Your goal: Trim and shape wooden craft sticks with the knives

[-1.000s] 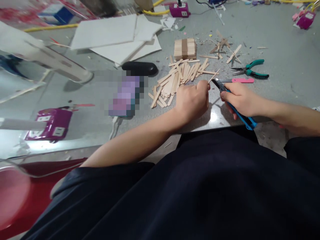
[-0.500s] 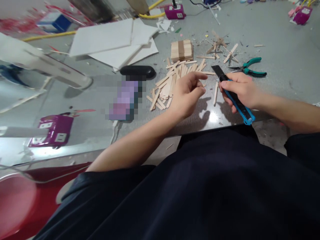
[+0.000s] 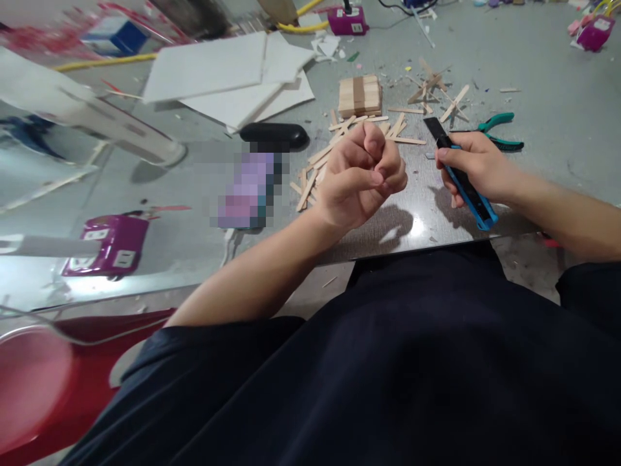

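Note:
My right hand (image 3: 478, 169) is closed round a blue utility knife (image 3: 463, 184) whose dark blade end points up and away over the grey table (image 3: 543, 123). My left hand (image 3: 361, 178) is raised above the table with its fingers curled into a loose fist; nothing shows inside it. Behind the left hand lies a loose heap of wooden craft sticks (image 3: 339, 145). A banded block of sticks (image 3: 359, 96) stands further back.
Teal-handled pliers (image 3: 499, 129) lie right of the knife. A few glued stick pieces (image 3: 436, 90), white boards (image 3: 228, 71), a black oblong case (image 3: 274, 136), purple boxes (image 3: 109, 246) and a red stool (image 3: 29, 388) surround the spot. My dark-clothed lap fills the foreground.
My left hand let a thin stick go onto the table, then lifted and curled into a fist. My right hand kept the knife and shifted slightly right.

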`<state>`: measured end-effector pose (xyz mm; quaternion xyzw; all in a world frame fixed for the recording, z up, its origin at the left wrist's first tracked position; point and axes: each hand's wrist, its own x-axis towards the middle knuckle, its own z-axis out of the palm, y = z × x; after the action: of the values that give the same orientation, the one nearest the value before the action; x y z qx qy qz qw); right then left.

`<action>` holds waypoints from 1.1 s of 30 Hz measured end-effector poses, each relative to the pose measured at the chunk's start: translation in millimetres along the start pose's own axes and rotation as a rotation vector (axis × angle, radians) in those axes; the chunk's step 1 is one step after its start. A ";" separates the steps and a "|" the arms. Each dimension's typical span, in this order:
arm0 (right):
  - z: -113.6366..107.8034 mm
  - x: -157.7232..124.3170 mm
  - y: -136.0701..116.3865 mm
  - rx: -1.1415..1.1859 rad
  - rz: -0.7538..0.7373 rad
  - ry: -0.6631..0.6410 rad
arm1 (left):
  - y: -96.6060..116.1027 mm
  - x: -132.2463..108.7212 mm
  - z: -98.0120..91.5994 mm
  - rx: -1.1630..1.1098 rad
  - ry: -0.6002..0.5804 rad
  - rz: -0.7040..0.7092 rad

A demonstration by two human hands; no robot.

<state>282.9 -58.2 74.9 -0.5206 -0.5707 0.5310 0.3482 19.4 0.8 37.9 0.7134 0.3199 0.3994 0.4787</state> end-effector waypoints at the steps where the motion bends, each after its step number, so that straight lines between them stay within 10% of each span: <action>1: -0.2 0.4 0.9 -0.004 -0.004 -0.003 | -2.3 -0.1 -0.4 0.022 -0.004 0.001; 16: 13.7 -23.4 -7.1 0.062 -0.308 -0.158 | 2.1 -8.3 17.6 -0.064 -0.012 -0.019; 33: 30.1 -33.0 -7.2 -0.001 -0.087 -0.246 | -1.3 -10.9 25.1 0.003 -0.031 -0.106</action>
<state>259.8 -96.6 81.2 -0.4264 -0.6314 0.5750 0.2982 36.1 -18.7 28.3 0.7023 0.3505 0.3621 0.5028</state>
